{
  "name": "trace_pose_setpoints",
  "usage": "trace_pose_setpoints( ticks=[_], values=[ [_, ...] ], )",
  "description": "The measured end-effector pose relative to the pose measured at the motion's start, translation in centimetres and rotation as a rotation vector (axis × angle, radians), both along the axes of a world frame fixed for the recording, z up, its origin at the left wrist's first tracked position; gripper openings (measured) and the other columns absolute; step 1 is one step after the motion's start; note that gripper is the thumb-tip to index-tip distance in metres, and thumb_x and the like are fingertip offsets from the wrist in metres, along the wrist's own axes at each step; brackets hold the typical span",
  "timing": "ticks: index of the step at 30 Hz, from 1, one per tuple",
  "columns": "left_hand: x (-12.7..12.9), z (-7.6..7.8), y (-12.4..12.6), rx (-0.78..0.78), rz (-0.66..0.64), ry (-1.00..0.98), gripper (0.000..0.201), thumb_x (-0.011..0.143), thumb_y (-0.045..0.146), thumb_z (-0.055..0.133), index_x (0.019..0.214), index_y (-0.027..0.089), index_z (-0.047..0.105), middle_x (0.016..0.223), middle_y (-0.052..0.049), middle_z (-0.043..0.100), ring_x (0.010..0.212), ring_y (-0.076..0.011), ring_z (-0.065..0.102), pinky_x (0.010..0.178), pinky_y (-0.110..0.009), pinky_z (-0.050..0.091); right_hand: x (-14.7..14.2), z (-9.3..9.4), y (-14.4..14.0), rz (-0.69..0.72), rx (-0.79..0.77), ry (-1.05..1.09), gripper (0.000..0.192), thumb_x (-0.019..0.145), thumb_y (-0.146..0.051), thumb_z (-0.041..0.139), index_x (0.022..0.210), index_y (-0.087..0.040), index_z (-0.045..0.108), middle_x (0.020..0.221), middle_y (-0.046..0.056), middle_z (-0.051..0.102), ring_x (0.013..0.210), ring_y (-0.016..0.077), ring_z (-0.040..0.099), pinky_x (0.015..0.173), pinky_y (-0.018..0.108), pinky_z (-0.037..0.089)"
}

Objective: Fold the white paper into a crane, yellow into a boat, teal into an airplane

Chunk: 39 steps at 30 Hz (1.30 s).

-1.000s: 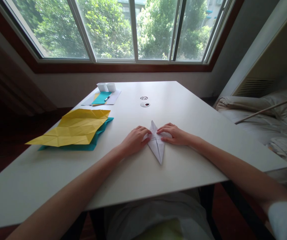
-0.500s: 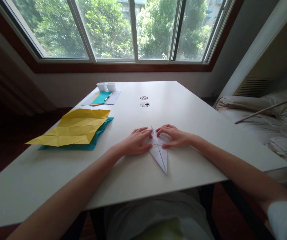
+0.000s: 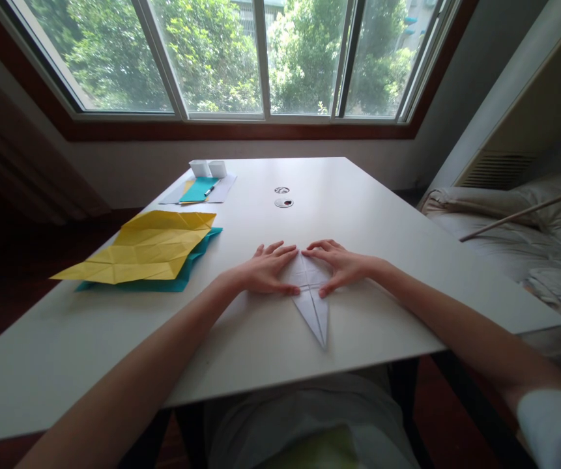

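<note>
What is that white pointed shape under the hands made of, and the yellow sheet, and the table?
White shape: thin matte paper, with sharp folds. Yellow sheet: paper too, with a grid of creases. Table: smooth white top, perhaps laminate; it carries a soft sheen.

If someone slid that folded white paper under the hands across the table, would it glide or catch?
Probably glide: the paper looks thin and light, lying flat on a smooth white table. Its layered folds likely keep it fairly stiff. The narrow tip may bend if lifted by it.
</note>
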<state>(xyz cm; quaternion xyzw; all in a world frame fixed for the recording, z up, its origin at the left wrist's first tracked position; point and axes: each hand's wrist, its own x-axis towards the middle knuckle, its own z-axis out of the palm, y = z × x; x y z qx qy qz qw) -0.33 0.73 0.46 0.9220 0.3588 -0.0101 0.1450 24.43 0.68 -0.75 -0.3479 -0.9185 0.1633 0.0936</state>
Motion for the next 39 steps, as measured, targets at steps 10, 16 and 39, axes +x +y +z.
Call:
trace_pose_setpoints(
  ticks=[10,16,39],
  values=[
    [-0.1,0.1,0.2,0.077,0.032,0.034,0.091,0.066,0.076,0.044,0.141,0.029,0.021,0.148,-0.009,0.02,0.135,-0.034,0.008,0.104,-0.057,0.005,0.2,0.4,0.0,-0.011,0.03,0.022,0.093,0.058,-0.064,0.066,0.137,-0.029,0.032,0.136,0.009,0.033,0.127,0.0304,0.024,0.103,0.049,0.027],
    [0.1,-0.2,-0.1,0.178,0.136,-0.028,0.055,0.088,0.058,0.02,0.129,0.029,0.044,0.141,-0.007,0.035,0.132,-0.0285,0.021,0.103,-0.052,0.018,0.8,0.5,0.5,-0.051,0.192,0.113,0.044,0.075,-0.044,0.062,0.114,-0.026,0.056,0.119,0.009,0.049,0.114,0.0273,0.04,0.096,0.046,0.035],
    [1.2,-0.1,-3.0,0.159,0.216,0.125,0.063,0.089,0.056,0.009,0.142,0.023,0.016,0.149,-0.007,0.016,0.136,-0.0255,0.014,0.103,-0.058,0.014,-1.0,0.9,-1.6,0.131,0.173,0.049,0.037,0.093,-0.031,0.035,0.125,-0.021,0.051,0.13,0.009,0.05,0.121,0.019,0.044,0.102,0.037,0.032]
  ],
)
